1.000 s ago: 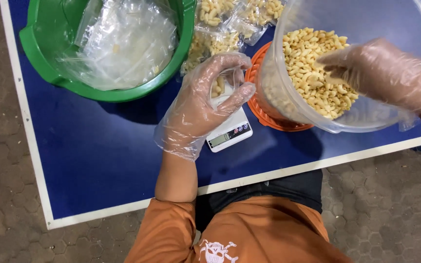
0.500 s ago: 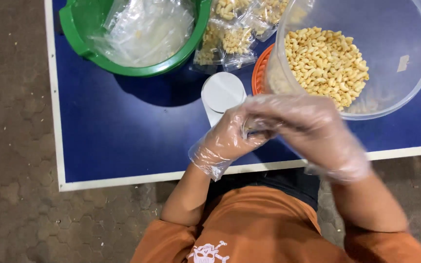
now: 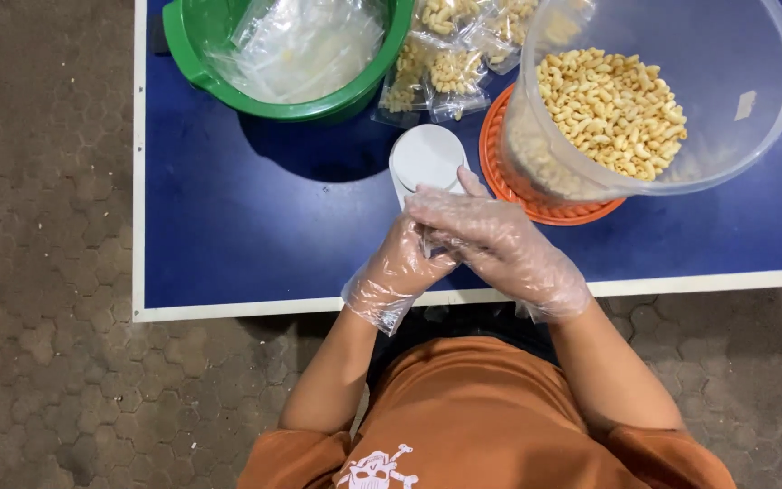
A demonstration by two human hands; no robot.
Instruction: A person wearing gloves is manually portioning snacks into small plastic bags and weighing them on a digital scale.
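Note:
My two hands, both in thin clear plastic gloves, are pressed together over the near end of a small white scale (image 3: 427, 156). My right hand (image 3: 504, 244) lies across the fingers of my left hand (image 3: 398, 270). Whatever may be between them is hidden. The scale's round platform is bare. Just right of it a large clear tub (image 3: 753, 136) leans on an orange round tray (image 3: 554, 210). The tub holds pale yellow elbow macaroni (image 3: 613, 109).
A green basin (image 3: 228, 86) with clear plastic bags (image 3: 305, 45) stands at the table's back left. Several small filled macaroni bags (image 3: 436, 63) lie between basin and tub. The blue table (image 3: 255, 235) has a white edge; paved ground surrounds it.
My right hand left the tub and came down onto my left hand. My left hand drew back from over the scale's platform toward the table's front edge.

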